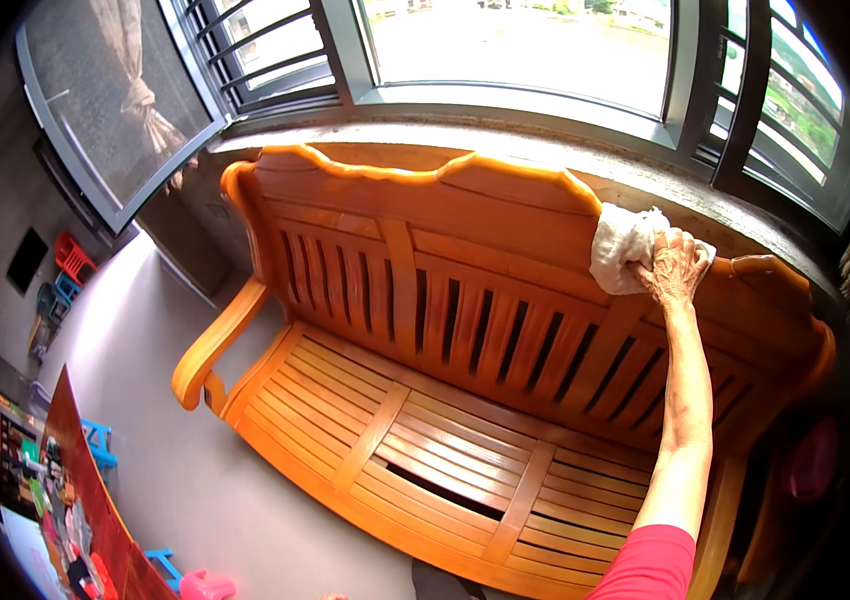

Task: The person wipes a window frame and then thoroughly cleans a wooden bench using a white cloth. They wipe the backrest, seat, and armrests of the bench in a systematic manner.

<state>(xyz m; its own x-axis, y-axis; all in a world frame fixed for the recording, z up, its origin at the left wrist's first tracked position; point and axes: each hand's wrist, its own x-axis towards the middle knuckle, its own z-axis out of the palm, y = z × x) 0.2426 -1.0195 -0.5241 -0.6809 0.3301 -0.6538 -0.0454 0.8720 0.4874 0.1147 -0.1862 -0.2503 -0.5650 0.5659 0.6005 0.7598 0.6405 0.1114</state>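
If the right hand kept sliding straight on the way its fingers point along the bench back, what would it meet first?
The right hand points up-left, pressing a white cloth on the wooden bench top rail. Straight on, it would likely meet the rail's raised curved crest; depth is uncertain.

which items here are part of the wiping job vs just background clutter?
In use:
- right hand, pressing the cloth
- white cloth, on the backrest's top rail
- wooden bench

Just about:
- blue stool on the floor at left
- red chair far left
- pink plastic item at the bottom edge
- window behind the bench
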